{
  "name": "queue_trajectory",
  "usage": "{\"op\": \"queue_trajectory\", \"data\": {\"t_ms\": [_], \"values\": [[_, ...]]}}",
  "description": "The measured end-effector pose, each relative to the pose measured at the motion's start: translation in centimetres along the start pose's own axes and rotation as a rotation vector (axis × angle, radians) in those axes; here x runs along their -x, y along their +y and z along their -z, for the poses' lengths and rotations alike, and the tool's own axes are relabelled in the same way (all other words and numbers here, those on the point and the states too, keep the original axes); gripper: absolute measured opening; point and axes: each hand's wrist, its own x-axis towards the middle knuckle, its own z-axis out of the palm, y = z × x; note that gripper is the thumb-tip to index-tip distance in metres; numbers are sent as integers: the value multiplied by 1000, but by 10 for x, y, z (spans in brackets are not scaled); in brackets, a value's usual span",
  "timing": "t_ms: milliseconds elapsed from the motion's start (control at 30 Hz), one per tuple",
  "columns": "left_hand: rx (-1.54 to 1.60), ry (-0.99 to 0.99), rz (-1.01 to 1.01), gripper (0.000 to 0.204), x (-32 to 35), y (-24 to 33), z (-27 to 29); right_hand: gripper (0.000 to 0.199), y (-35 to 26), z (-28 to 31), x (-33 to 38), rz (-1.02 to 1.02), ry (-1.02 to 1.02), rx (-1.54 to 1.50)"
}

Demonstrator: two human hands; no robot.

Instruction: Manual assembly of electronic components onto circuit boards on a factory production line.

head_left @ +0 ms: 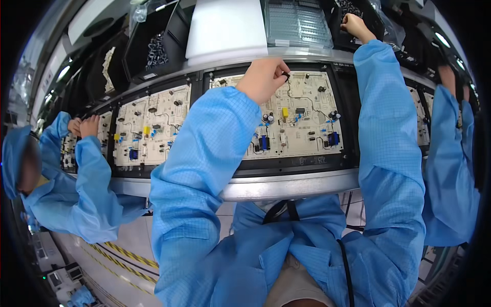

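Observation:
My left hand point(262, 81) reaches over the upper part of a cream circuit board point(307, 143). Its thumb and forefinger pinch a small black electronic component point(286, 75) at the board's surface; whether it is seated there I cannot tell. Blue and black parts, a yellow block point(285, 112) and thin black wires sit on this board. At the upper right, my right hand point(356, 28) is closed at the edge of a black bin point(335, 35) with small dark parts point(351, 7) in it. Whatever its fingers hold is hidden.
The boards lie in black frames along a metal-edged line point(291, 187). Another board point(153, 123) is at the left. Behind stand a black bin of dark parts point(156, 51), a white sheet point(225, 30) and a clear tray point(298, 25). Co-workers point(76, 189) in blue work on both sides.

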Motion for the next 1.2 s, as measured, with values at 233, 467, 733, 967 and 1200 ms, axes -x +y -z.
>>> {"op": "queue_trajectory", "data": {"t_ms": [233, 467, 733, 967, 1200], "values": [[-115, -77, -186, 17, 0, -13, -10, 22, -8, 9, 18, 17, 176, -75], [-252, -49, -246, 14, 2, -12, -17, 24, -40, 66, 81, 96, 337, -251], [-234, -67, -203, 15, -3, -9, -16, 13, -47, 111, 230, 30, 307, -601], [-294, -168, -170, 19, 2, 6, -11, 13, -18, 106, 324, -201, 375, -564], [20, 198, -183, 25, -15, -3, 51, 11, 13, 93, 345, -337, 432, -664]]}}
